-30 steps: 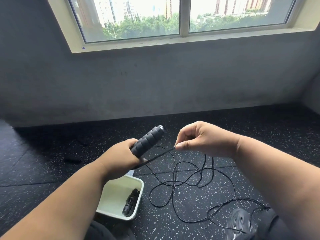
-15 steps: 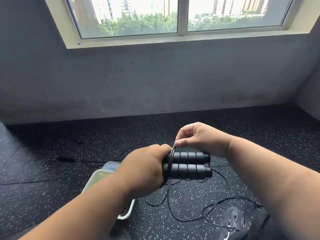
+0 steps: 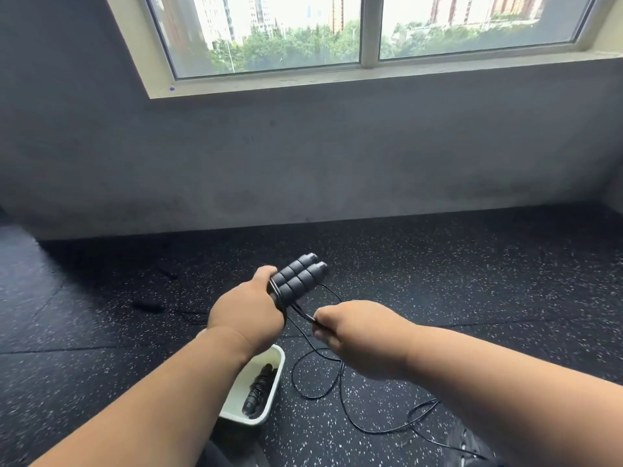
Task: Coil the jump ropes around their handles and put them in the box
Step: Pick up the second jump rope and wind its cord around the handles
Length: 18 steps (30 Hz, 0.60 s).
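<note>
Above the box (image 3: 269,392), in the left hand (image 3: 246,315), sit both handles (image 3: 298,281), gripped side by side with fingers curled round them and the free ends angled up and away. Just beside, in the right hand (image 3: 350,330), runs the rope (image 3: 323,375), pinched between thumb and fingers close under the handles. Only a turn or so wound on; most of the cord loose on the floor (image 3: 472,298), trailing toward the lower right.

For a tidy coil, probably best to hold the handles pressed together, keep light tension through the pinch, lay each turn snug against the last, and let slack slide through the fingers rather than yanking the loops into a knot. Worth watching the crossed loops below, likely to snag.

Already in the box, one coiled rope (image 3: 261,387). Farther left on the floor, dark shapes with a thin cord, too dim to identify. Underfoot, black speckled rubber matting. Beyond, a grey wall (image 3: 303,156) under a wide window (image 3: 337,28) with trees and tall buildings outside.
</note>
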Tool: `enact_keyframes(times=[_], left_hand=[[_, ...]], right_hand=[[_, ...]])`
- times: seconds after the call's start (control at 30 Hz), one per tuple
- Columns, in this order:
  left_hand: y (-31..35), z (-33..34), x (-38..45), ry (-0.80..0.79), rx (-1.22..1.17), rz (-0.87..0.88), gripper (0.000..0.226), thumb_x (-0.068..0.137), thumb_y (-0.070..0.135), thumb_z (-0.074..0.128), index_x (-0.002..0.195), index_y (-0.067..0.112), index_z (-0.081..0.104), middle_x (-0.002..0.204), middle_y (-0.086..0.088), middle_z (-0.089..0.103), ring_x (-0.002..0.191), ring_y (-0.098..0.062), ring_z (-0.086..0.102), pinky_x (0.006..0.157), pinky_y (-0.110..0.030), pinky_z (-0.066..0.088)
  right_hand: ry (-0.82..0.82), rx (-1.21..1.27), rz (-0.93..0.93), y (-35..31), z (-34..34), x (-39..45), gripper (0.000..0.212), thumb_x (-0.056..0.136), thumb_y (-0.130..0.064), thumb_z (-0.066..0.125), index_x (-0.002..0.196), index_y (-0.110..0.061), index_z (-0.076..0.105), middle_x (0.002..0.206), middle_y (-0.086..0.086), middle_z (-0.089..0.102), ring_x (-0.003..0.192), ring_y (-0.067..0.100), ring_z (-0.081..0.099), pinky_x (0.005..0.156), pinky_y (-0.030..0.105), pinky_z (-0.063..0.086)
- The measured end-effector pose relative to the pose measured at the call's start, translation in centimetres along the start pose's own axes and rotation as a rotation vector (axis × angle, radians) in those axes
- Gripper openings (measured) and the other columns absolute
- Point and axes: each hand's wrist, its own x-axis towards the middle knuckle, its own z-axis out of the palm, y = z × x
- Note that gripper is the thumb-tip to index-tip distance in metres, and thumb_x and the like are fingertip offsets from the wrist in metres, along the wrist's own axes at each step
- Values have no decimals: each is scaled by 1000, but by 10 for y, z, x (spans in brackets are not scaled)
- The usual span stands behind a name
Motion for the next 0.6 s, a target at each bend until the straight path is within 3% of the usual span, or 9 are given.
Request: enact_keyframes(times=[0.13, 0.27, 0.37, 0.5, 0.6], left_hand=[[12, 14, -12, -124, 195, 143, 25, 91, 32, 54, 115, 32, 45, 107, 1, 71, 100, -30, 68, 72, -34, 44], [34, 11, -30, -250, 223, 339, 37, 90, 29, 56, 125, 37, 46, 114, 1, 70, 108, -29, 66, 74, -34, 43], [47, 1, -43, -245, 128, 466, 35, 86, 31, 62, 118, 37, 51, 105, 5, 68, 101, -24, 66, 71, -32, 44], [45, -8, -46, -254, -97, 526, 33, 81, 29, 66, 109, 37, 52, 96, 12, 66, 89, -14, 61, 75, -32, 49], [42, -12, -48, -287, -222, 551, 37, 80, 25, 74, 104, 44, 54, 92, 18, 67, 84, -4, 61, 68, -14, 43]], right_hand=[[210, -208, -268, -12, -26, -6, 22, 99, -37, 61, 83, -22, 62, 85, -1, 72, 80, 17, 60, 57, 27, 37], [119, -85, -154, 1, -53, -9, 32, 98, -49, 62, 83, -21, 66, 78, -3, 65, 70, 17, 51, 63, 34, 41], [108, 231, -39, 26, -57, -6, 31, 94, -47, 71, 78, -21, 66, 66, -8, 59, 60, 6, 49, 61, 28, 43], [23, 564, 72, 51, -51, -6, 33, 94, -40, 73, 75, -14, 63, 63, -8, 52, 58, 8, 43, 55, 28, 37], [-140, 897, 74, 59, -41, -7, 29, 94, -38, 69, 76, -18, 60, 65, -7, 54, 57, 7, 45, 52, 23, 38]])
